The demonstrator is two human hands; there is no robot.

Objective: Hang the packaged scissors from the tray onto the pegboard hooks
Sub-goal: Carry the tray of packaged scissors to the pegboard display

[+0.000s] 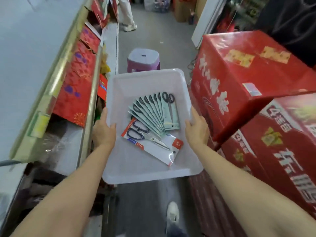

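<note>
I hold a white plastic tray (147,79) in front of me over a shop aisle. My left hand (103,130) grips its left rim and my right hand (196,128) grips its right rim. Inside lies a fanned stack of several green-carded packaged scissors (159,115) with black handles. Below it lies a larger pack of black-handled scissors on a white and red card (153,142). No pegboard or hooks are in view.
A shelf unit (80,79) with red packaged goods runs along the left. Large red cartons (248,79) are stacked on the right. A purple and white stool (143,59) stands on the aisle floor ahead. Another person's legs (127,14) are farther along.
</note>
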